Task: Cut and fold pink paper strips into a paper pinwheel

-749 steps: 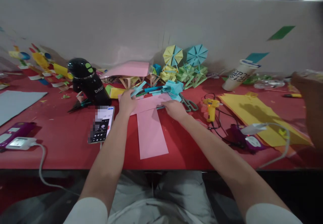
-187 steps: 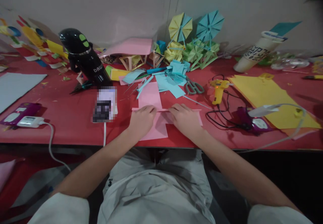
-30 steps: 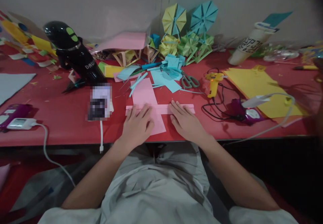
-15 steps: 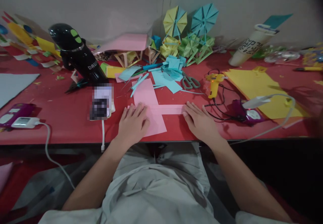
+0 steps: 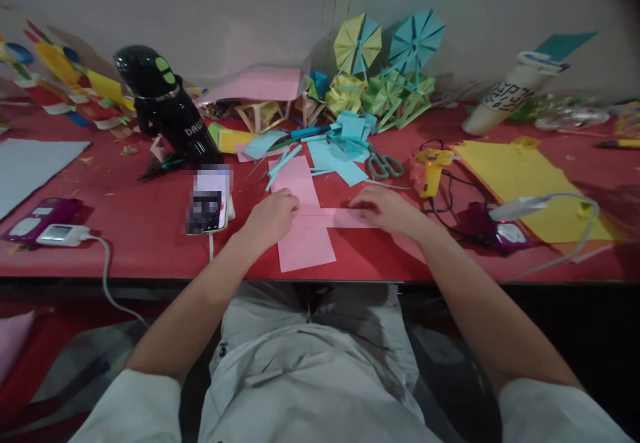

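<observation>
A lengthwise crease is already in the pink strip [image 5: 333, 218], pinched by the left hand [image 5: 273, 215] and right hand [image 5: 384, 208], while the pink sheet [image 5: 306, 251] beneath lies flat, apparently unfolded.

The only view is worn on the person's head, looking forward and down over their own lap and forearms at both hands [image 5: 274, 216] on the red worktop [image 5: 150, 256], near enough to take in its front edge and the wall [image 5: 250, 16] behind.
</observation>
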Motion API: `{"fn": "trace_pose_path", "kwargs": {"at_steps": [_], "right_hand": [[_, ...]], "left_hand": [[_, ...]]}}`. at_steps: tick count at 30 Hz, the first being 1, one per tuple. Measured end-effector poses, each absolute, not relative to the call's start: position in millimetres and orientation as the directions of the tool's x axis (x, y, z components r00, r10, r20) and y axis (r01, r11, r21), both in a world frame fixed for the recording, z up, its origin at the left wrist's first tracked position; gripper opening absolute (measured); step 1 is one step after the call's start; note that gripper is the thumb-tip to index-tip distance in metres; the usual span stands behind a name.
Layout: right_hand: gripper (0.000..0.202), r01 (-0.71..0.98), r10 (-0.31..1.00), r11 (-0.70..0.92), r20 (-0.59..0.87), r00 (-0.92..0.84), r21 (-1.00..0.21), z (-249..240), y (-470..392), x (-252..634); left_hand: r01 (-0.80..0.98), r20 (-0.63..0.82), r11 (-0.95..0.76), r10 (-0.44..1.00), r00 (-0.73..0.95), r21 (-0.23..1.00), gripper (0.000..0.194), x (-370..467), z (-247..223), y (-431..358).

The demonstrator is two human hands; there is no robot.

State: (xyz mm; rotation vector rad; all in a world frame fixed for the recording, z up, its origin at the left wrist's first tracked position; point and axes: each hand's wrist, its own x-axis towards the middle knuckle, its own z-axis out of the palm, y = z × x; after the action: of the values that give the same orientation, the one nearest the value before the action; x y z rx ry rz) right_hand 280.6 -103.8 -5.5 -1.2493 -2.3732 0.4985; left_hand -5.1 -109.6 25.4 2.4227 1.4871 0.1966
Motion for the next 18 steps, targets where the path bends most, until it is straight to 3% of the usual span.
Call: {"fn": "trace_pose_path", "kwargs": {"at_steps": [4,8,12,18], "right_hand": [[0.016,0.689,0.833,0.509,0.093,-0.546,-0.515,7.3,-98.4,279.0],[0.013,0.705,0.825,0.503,0.037,-0.563,-0.500,17.4,-97.8,275.9],[0.013,0.724,0.830,0.523,0.075,-0.552,-0.450,18.9,-101.5,272.3],[0.018,0.832,0.864,0.498,0.056,-0.500,-0.245,20.1,-115.2,266.0]], "left_hand": [[0.830,-0.056,-0.407,0.886,0.461,0.381,0.016,-7.9,25.8,-100.0],[0.839,-0.070,-0.417,0.882,0.467,0.350,0.018,-6.7,30.7,-96.1],[0.851,-0.053,-0.444,0.878,0.476,0.281,0.019,-3.9,38.6,-100.0],[0.883,-0.037,-0.461,0.884,0.465,0.092,0.025,1.3,40.4,-117.1]]}}
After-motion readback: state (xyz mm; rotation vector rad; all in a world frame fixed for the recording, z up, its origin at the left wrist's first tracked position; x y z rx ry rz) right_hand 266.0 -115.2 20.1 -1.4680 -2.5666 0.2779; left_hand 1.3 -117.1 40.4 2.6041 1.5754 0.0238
